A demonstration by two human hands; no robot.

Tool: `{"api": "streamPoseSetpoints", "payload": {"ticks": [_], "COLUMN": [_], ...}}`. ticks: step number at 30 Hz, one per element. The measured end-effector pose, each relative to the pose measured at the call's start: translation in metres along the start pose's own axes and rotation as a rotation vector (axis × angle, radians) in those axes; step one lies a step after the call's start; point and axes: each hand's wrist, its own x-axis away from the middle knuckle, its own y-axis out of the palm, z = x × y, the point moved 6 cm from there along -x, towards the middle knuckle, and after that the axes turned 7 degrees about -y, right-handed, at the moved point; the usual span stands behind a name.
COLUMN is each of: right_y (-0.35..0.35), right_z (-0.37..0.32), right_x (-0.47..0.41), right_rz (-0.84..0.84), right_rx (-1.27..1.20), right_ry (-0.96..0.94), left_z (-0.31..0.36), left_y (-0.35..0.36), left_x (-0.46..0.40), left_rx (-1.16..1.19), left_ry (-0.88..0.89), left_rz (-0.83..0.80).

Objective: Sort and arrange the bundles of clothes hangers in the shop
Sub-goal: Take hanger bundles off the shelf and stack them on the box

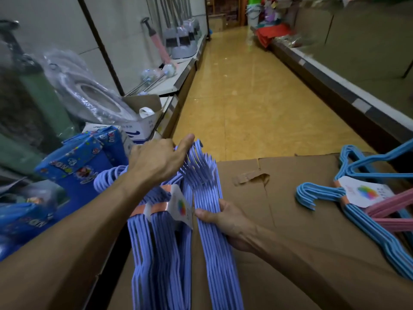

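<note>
From the head view, the purple hanger bundles [201, 231] lay on the near left part of the cardboard box [290, 209], their long axis running near to far, hooks pointing left. The right hand [225, 222] gripped the rightmost bundle at its middle; the left hand [156, 162] pinched its far end, so both hands were already on it.
</note>
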Motion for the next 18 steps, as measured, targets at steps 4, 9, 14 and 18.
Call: {"api": "streamPoseSetpoints", "payload": {"ticks": [4,9,14,18], "right_y": [0.013,0.021,0.03,0.037], "right_z": [0.022,0.036,0.05,0.046], "right_x": [-0.015,-0.031,-0.037,-0.039], "right_rz": [0.064,0.086,0.086,0.04], "right_rx": [0.003,0.058,0.101,0.188], "right_ry": [0.001,0.013,0.027,-0.008], "left_z": [-0.014,-0.03,-0.044,-0.058], "left_y": [0.012,0.026,0.036,0.043], "left_x": [-0.009,-0.015,-0.021,-0.027], "left_rx": [0.134,0.184,0.153,0.158], "left_ry": [0.077,0.09,0.082,0.034], "left_rz": [-0.038,-0.041,-0.032,-0.035]}}
